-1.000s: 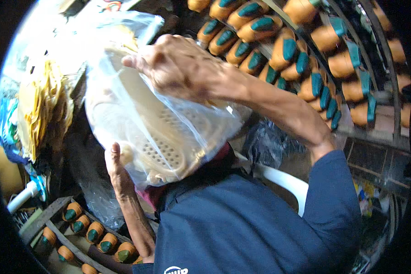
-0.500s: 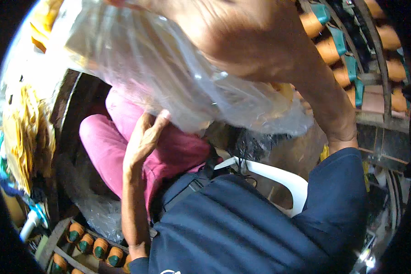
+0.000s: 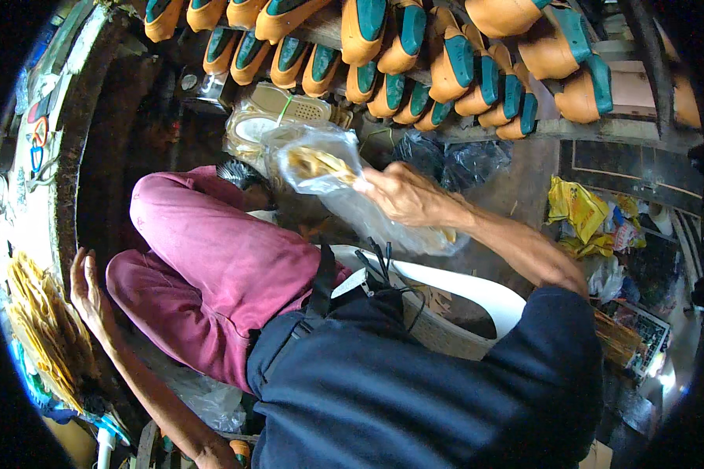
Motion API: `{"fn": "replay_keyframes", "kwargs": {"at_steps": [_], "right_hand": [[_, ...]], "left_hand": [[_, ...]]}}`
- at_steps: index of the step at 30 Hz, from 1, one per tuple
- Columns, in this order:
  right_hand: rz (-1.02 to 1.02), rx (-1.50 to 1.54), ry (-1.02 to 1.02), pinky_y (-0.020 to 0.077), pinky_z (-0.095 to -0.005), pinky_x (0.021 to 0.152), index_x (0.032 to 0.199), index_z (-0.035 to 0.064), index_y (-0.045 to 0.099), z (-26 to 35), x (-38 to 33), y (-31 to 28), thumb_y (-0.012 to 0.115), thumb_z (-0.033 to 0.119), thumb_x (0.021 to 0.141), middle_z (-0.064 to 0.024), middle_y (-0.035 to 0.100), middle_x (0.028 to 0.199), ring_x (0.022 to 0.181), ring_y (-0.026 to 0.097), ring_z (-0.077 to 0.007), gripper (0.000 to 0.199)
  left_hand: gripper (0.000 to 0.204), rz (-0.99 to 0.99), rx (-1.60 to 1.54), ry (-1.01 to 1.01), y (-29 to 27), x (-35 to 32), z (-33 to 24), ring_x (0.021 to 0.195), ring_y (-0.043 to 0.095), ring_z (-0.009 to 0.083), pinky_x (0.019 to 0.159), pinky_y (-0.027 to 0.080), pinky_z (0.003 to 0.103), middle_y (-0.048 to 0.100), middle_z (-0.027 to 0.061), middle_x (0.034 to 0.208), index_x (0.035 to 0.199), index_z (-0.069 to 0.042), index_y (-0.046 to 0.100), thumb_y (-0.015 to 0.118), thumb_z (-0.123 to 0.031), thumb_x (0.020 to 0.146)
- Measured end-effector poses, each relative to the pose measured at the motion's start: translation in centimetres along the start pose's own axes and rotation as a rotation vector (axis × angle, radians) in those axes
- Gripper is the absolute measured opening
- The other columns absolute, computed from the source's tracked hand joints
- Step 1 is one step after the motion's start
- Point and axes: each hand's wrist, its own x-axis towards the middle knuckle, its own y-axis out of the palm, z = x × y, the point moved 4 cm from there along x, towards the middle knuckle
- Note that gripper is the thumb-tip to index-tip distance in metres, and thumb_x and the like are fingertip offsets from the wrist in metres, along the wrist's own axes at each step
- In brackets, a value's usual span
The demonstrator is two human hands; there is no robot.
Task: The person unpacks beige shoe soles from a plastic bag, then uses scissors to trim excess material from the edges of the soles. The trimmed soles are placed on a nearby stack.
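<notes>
The right hand [image 3: 403, 195] is closed round the neck of a clear plastic bag [image 3: 321, 160], w/ yellowish strips bunched inside; the bag hangs over the pink trousers [image 3: 211, 266], just in front of a cream sandal [image 3: 278, 109] in its own clear wrap. The left hand [image 3: 86, 293] is open & flat, fingers spread, holding nothing, next to a heap of yellow strips [image 3: 43, 336]. Racks above carry rows of orange shoe forms [image 3: 383, 39] w/ teal tops.
</notes>
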Motion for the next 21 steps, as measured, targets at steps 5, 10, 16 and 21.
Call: {"fn": "replay_keyframes", "kwargs": {"at_steps": [5, 10, 16, 21], "right_hand": [[0.137, 0.057, 0.131, 0.0478, -0.0562, 0.054, 0.102, -0.001, 0.064, -2.4, -6.8, 3.5, 0.066, 0.018, 0.108, -0.0259, 0.06, 0.063, 0.058, 0.065, -0.0449, 0.02], [0.272, -0.058, 0.092, 0.0438, -0.0505, 0.055, 0.119, 0.0034, 0.063, -3.2, -8.8, 5.4, 0.074, 0.018, 0.104, -0.0153, 0.055, 0.068, 0.059, 0.057, -0.0369, 0.024], [-0.012, -0.055, -0.269, 0.0479, -0.0518, 0.057, 0.109, 0.0047, 0.064, -3.8, -3.4, 2.9, 0.078, 0.023, 0.102, -0.0206, 0.059, 0.071, 0.063, 0.064, -0.036, 0.024], [-0.118, -0.074, -0.213, 0.0507, -0.0528, 0.057, 0.107, 0.009, 0.07, -13.9, 11.7, 5.1, 0.061, 0.021, 0.106, -0.022, 0.066, 0.075, 0.066, 0.069, -0.0389, 0.015]], "left_hand": [[0.049, 0.178, -0.096, -0.057, 2.8, -1.5, -0.1, 0.129, 0.069, 0.0252, 0.115, 0.05, 0.037, 0.075, 0.016, 0.14, 0.148, 0.002, 0.067, 0.065, -0.033, 0.114], [0.039, 0.109, -0.172, -0.047, 7.0, -3.4, -8.5, 0.122, 0.071, 0.0197, 0.108, 0.054, 0.035, 0.078, 0.0147, 0.132, 0.143, 0.0, 0.07, 0.065, -0.026, 0.114], [0.068, 0.463, 0.016, 0.638, 14.5, -9.0, -25.6, 0.152, 0.05, 0.0365, 0.129, 0.035, 0.051, 0.06, 0.0166, 0.158, 0.155, -0.005, 0.061, 0.083, -0.021, 0.093], [0.075, 0.676, 0.288, 0.674, 24.0, -10.8, -30.3, 0.163, 0.037, 0.0372, 0.133, 0.026, 0.062, 0.043, 0.016, 0.174, 0.162, -0.012, 0.054, 0.083, -0.02, 0.093]]}}
